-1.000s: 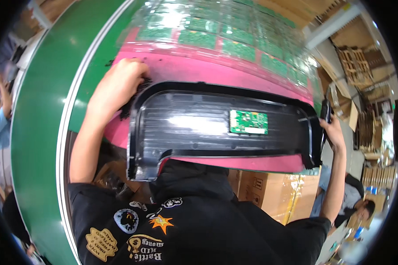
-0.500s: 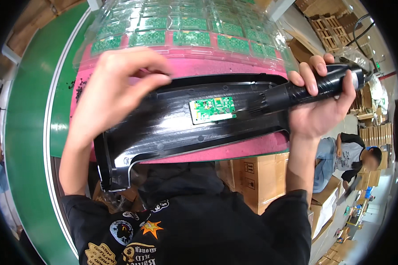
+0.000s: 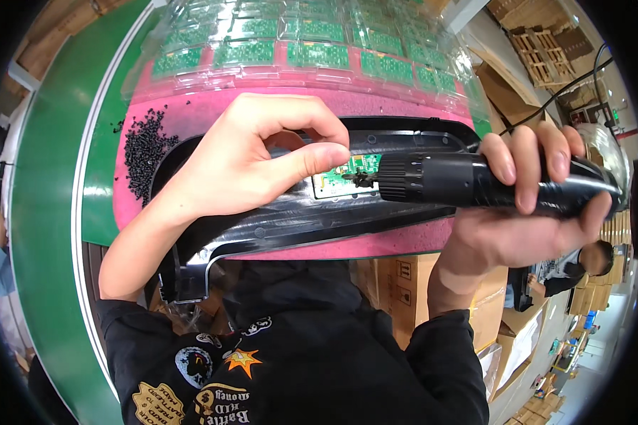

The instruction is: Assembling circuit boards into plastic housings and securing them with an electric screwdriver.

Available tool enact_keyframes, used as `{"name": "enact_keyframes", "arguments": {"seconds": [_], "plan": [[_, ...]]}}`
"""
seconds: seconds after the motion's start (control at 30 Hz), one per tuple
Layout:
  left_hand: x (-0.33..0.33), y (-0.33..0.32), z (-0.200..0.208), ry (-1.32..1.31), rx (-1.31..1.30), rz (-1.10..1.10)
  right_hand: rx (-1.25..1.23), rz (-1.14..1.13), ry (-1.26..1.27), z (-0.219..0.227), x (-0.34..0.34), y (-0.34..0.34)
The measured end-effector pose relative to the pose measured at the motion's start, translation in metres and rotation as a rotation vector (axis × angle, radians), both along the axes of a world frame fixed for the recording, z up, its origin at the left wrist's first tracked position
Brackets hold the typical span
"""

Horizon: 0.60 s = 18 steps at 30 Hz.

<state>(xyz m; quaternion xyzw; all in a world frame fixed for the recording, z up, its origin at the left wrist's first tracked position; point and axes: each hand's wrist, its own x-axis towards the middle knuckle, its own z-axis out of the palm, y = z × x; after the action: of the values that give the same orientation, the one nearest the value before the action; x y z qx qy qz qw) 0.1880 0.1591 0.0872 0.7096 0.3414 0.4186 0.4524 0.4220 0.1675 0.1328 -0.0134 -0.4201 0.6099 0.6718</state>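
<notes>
My right hand (image 3: 524,191) is wrapped round a black electric screwdriver (image 3: 432,178), which lies nearly level and points left. Small dark pieces, perhaps screws, cluster at its tip (image 3: 362,179). Beneath the tip, a green circuit board (image 3: 329,185) rests inside a long black plastic housing (image 3: 262,230); the screwdriver covers the board's right part. Just left of the tip is my left hand (image 3: 262,156), thumb and forefinger pinched together over the board's upper edge. Whatever those fingertips may hold is too small to make out.
Black screws (image 3: 145,152) lie heaped on the pink mat (image 3: 205,106) at the left. Clear plastic trays of circuit boards (image 3: 317,55) stand at the back. Cardboard boxes (image 3: 411,290) are below the table edge. Another person (image 3: 553,276) sits at the right.
My left hand has moved right to the board and its fingers have come together. The screwdriver has shifted left over the board and appears raised. The screw heap shows more fully.
</notes>
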Motion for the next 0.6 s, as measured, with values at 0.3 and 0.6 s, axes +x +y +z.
{"name": "enact_keyframes", "arguments": {"seconds": [0.3, 0.6], "plan": [[0.004, 0.002, -0.014, 0.193, 0.305, -0.003, 0.093, -0.016, -0.074, 0.000, -0.003, -0.002], [0.016, 0.000, -0.022, 0.320, 0.607, 0.148, 0.055, -0.040, -0.136, -0.008, -0.012, 0.001]]}}
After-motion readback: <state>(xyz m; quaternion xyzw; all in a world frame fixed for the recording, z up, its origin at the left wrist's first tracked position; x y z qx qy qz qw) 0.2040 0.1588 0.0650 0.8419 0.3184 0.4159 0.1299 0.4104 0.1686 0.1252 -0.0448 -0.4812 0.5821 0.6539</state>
